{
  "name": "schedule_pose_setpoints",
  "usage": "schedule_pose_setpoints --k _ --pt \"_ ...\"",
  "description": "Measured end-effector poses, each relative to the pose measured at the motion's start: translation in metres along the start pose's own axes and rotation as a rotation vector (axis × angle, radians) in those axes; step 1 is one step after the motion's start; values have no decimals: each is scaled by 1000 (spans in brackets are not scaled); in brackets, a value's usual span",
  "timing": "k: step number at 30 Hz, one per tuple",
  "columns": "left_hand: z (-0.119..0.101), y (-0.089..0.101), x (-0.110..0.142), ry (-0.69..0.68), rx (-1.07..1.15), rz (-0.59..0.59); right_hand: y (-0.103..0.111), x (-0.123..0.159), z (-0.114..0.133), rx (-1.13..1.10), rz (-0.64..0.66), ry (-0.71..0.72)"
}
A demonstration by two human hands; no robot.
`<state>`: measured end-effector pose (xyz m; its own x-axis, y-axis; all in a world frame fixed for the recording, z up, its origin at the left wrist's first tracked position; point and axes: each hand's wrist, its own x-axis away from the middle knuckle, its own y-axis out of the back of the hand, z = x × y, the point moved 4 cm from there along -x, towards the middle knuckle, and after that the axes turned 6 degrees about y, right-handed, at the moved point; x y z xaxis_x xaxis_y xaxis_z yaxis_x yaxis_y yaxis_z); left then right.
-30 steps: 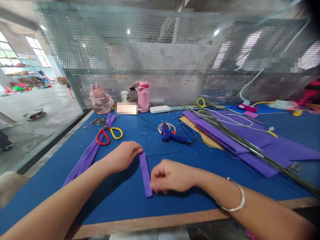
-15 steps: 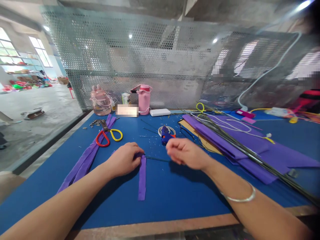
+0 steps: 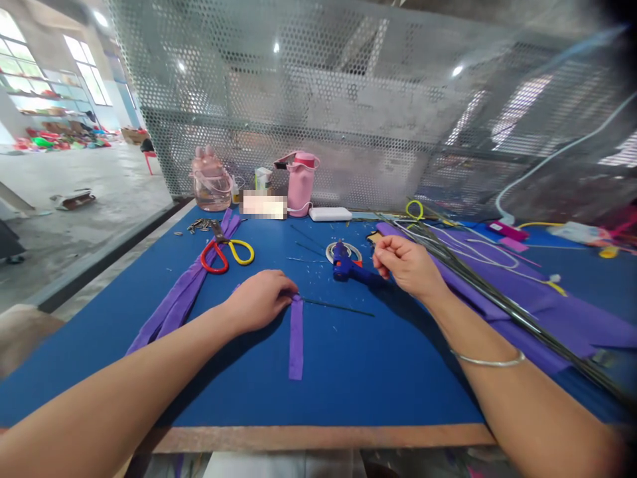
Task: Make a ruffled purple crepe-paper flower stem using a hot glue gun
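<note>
My left hand (image 3: 261, 302) is closed, its fingertips pinching the far end of a short purple paper strip (image 3: 296, 342) that lies flat on the blue table (image 3: 348, 358), where a thin dark wire (image 3: 338, 307) meets it. My right hand (image 3: 405, 262) hovers loosely curled, fingers closed, just right of the blue glue gun (image 3: 351, 269), holding nothing I can make out. A bangle sits on my right wrist.
Red-and-yellow scissors (image 3: 226, 252) lie on long purple strips (image 3: 184, 292) at the left. Purple paper sheets (image 3: 522, 299) with a bundle of wires (image 3: 497, 292) and white cable fill the right. A tape roll, pink bottles (image 3: 301, 182), a white box and mesh screen stand behind.
My right hand let go of the strip's near end and moved up and to the right, over beside the glue gun. My left hand stayed on the strip's far end.
</note>
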<state>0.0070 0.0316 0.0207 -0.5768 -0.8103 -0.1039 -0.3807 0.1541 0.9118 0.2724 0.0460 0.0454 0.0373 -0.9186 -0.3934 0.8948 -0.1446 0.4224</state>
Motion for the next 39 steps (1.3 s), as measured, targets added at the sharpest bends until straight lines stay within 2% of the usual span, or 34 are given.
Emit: schedule_pose_setpoints --k 17,25,32,37,39 --pt "1 -2 -1 -9 -3 -4 -19 4 6 21 100 -3" --pt "0 -2 -1 -20 -17 -10 -17 -2 -7 316 153 101" --pt "3 -2 -1 1 -4 -33 -27 0 -18 509 285 169" --pt "7 -2 -2 7 13 -56 -19 0 -7 487 177 187" --pt "9 -2 -3 21 15 -67 -12 3 2 401 140 148"
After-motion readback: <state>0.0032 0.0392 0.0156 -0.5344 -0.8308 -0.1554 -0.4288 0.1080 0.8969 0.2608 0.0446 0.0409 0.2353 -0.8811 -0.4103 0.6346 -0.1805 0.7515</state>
